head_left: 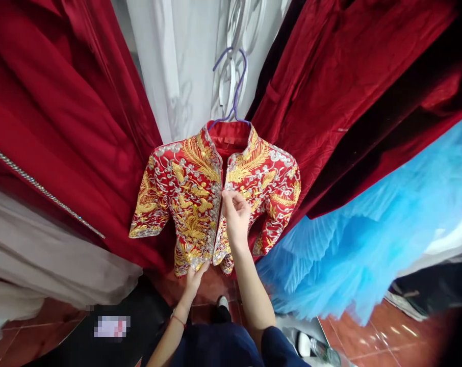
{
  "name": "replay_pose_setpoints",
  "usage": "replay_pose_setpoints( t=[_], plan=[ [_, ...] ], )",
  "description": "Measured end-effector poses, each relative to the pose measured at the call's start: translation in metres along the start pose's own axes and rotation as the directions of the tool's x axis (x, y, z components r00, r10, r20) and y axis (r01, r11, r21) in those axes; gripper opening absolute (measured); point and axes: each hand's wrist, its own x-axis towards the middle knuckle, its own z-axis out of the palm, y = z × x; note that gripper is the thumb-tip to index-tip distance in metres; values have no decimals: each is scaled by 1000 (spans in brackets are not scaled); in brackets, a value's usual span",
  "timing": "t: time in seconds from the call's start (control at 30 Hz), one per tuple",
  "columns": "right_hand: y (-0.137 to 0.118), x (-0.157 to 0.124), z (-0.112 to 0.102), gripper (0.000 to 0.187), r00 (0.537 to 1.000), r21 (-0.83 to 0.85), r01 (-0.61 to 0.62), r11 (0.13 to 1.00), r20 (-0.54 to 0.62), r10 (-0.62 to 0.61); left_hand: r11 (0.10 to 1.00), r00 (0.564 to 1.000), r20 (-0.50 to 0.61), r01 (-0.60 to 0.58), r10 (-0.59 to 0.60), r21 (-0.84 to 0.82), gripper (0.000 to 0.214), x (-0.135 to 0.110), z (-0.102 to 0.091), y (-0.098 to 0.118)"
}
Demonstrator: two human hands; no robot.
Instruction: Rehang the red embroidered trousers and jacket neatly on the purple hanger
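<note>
A short-sleeved red jacket (pixel 195 204) with gold and silver embroidery hangs in front of me on a purple hanger (pixel 238 86). Its stand-up collar is parted, and a straight seam runs down the front. My left hand (pixel 196 275) grips the bottom hem beside that seam, with thumb on top. At chest height my right hand (pixel 236 209) pinches the front edge between thumb and forefinger. Whether a zip pull sits inside this pinch, I cannot tell. The hanger's hook is at a chain of white rings (pixel 226 84).
Long red garments (pixel 101 102) hang on the left, and dark red velvet ones (pixel 330 102) on the right. Blue ruffled tulle (pixel 338 244) spreads at lower right, pale fabric (pixel 62 250) at lower left. Below are a black surface (pixel 116 285) and red floor tiles (pixel 372 336).
</note>
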Motion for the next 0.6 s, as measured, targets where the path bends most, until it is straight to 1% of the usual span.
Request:
replay_pose_setpoints(
  t=[0.2,0.3,0.43,0.6],
  plan=[
    [-14,42,6,31,991,-30,125,992,53,-123,1000,999,-46,-6,7,14,48,3,1,-14],
    [-19,57,10,30,985,-29,158,987,70,-156,1000,997,-74,-13,14,26,50,8,3,-21],
    [-20,63,14,31,980,-6,186,982,70,-185,999,997,-71,-32,34,36,49,13,5,-24],
    [-13,57,16,34,977,-42,214,976,19,-214,1000,997,-76,-13,14,13,55,19,1,-22]
  ],
)
